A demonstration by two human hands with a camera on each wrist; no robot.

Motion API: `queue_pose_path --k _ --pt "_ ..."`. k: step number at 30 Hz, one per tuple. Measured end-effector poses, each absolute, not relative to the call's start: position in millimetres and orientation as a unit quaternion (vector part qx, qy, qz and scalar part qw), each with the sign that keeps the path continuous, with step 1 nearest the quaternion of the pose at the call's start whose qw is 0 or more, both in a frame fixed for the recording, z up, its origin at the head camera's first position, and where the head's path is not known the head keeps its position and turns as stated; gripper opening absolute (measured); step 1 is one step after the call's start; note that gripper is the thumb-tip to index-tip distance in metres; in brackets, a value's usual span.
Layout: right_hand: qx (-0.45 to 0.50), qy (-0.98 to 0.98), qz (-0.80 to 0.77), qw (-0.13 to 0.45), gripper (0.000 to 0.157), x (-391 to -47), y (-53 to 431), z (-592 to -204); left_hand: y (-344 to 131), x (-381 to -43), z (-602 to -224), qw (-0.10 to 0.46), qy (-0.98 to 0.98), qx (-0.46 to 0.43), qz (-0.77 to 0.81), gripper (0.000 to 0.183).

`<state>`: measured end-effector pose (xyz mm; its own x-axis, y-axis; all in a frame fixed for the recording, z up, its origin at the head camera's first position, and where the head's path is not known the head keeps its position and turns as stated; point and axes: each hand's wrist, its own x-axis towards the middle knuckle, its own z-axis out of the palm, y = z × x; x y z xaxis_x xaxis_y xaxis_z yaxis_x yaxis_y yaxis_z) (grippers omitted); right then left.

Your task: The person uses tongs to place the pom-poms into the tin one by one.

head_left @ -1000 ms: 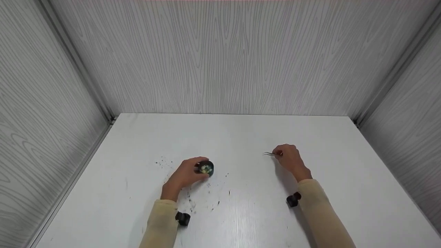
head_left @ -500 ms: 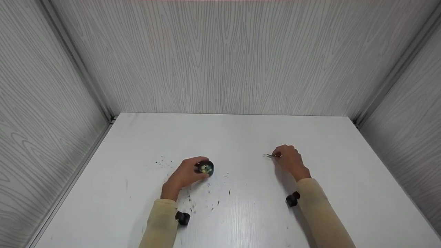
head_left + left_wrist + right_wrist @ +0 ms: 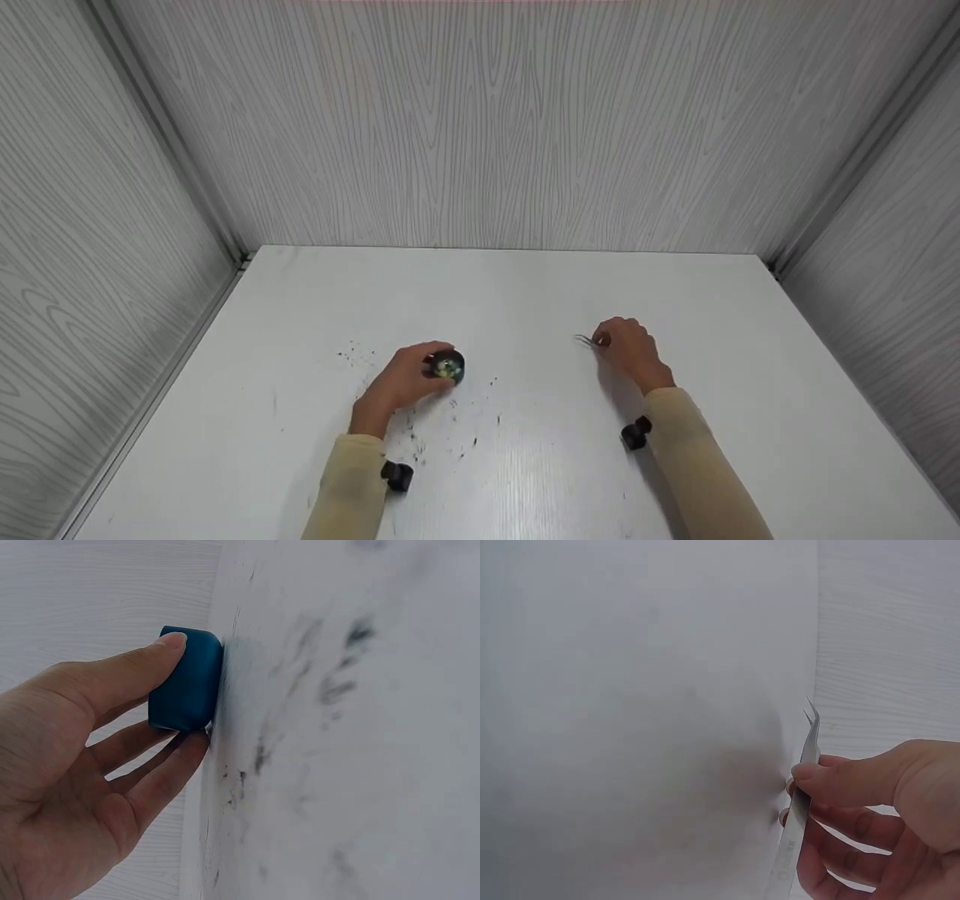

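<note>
On the white table, my left hand (image 3: 405, 379) grips a small round teal container (image 3: 187, 679) from its left side, thumb on the near side and fingers on the far side. In the head view several small pale and greenish pieces (image 3: 449, 367) show inside its dark rim. Off to the right, my right hand (image 3: 628, 349) pinches a pair of silver tweezers (image 3: 799, 821) between thumb and fingers. Their bent, pointed tips (image 3: 812, 711) stand slightly apart with nothing visible between them, and in the head view they point left, toward the container.
Dark smudges and specks (image 3: 416, 439) mark the white table (image 3: 525, 300) around the left hand. Grey wood-grain panels (image 3: 480, 127) rise at the back and both sides. A small black device (image 3: 397, 475) sits at the left wrist, another black device (image 3: 635, 433) at the right.
The right hand has shifted very slightly toward the person, and the tweezers have turned a little in its grasp. My left hand and the container have stayed in place.
</note>
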<state>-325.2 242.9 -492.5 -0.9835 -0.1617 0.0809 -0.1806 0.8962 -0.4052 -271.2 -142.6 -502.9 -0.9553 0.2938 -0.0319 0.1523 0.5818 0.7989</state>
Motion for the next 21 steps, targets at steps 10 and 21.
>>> queue_pose_path --k 10,21 --pt "0.103 -0.976 0.192 0.028 0.016 -328 238 -492 -147 -271 -504 0.081 0.886 0.119 0.441 0.057" --pt "0.098 -0.976 0.196 0.023 0.019 -324 251 -479 -145 -271 -501 0.080 0.893 0.112 0.428 0.062"
